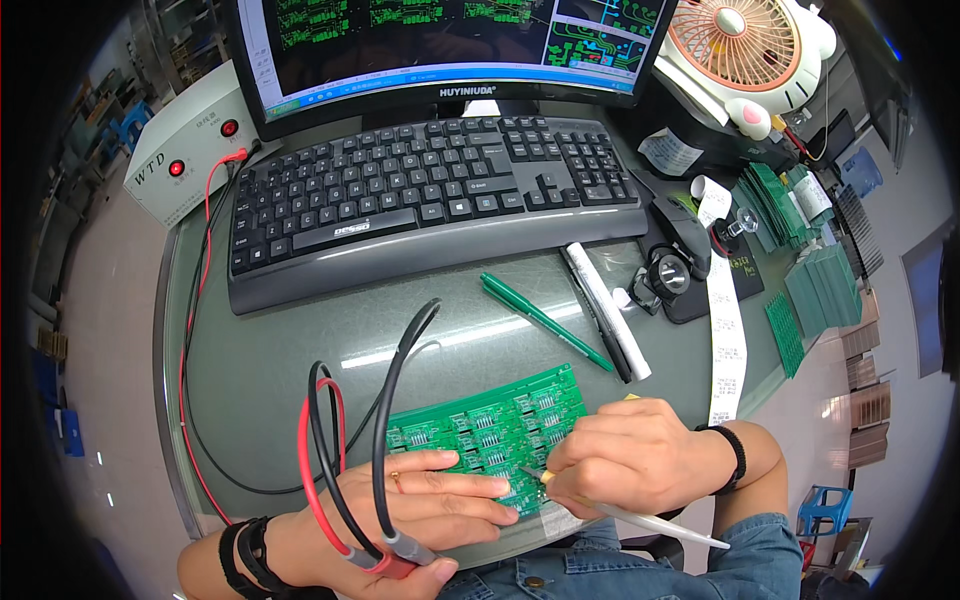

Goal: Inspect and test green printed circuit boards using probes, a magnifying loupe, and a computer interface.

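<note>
A green circuit board panel [480, 425] with repeated rows of small parts lies near the desk's front edge. My left hand [420, 510] rests its outstretched fingers flat on the board's lower left. Between its thumb and palm it grips a red and a black test probe [397, 558], whose cables loop up in front of the board. Over the board's right side, my right hand [625, 460] is closed round a slim white-handled craft knife [665, 527]. The small pointed metal tip touches or hovers just above the board; I cannot tell which. My right fingers hide the middle of the knife.
Beyond the board lie a green pen [545, 320] and a white marker [608, 312], with a black keyboard [430, 190] and monitor [440, 95] behind. A grey power box [190, 150] stands left. Right are a magnifier loupe [668, 272], paper strip [727, 330], stacked green boards [825, 285] and fan [735, 40].
</note>
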A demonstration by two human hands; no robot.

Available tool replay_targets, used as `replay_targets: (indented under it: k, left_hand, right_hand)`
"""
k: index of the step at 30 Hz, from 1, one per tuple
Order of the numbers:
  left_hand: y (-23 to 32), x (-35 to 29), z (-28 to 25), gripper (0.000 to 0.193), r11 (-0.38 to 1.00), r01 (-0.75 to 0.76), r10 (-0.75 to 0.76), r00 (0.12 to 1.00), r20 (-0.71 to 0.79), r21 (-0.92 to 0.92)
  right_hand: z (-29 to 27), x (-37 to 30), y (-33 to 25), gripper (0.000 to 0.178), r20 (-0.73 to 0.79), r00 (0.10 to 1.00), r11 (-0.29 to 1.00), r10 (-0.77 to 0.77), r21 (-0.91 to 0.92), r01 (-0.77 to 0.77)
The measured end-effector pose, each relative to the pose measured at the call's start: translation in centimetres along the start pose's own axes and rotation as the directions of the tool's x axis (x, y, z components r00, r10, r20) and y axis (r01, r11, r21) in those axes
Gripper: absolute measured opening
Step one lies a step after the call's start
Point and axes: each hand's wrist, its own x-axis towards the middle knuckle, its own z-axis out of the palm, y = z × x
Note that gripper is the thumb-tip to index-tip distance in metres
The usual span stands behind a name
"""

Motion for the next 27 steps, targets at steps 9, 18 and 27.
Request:
replay_targets:
  k: [9,18,27]
  left_hand:
    - [0.06,0.05,0.14,0.037,1.000,0.004,-0.004,1.000,-0.002,-0.003]
    - [0.08,0.11,0.07,0.037,1.000,0.009,-0.009,1.000,-0.002,-0.014]
    - [0.75,0.33,-0.17,0.037,0.999,0.039,-0.039,0.999,0.006,0.007]
  right_hand:
    - [-0.28,0.17,-0.24,0.025,0.015,1.000,1.000,0.007,-0.001,-0.007]
    - [-0.37,0.32,-0.56,0.020,0.055,0.998,0.999,0.024,-0.036,-0.022]
    - [-0.37,0.50,-0.61,0.021,0.055,0.998,0.998,0.041,-0.057,-0.038]
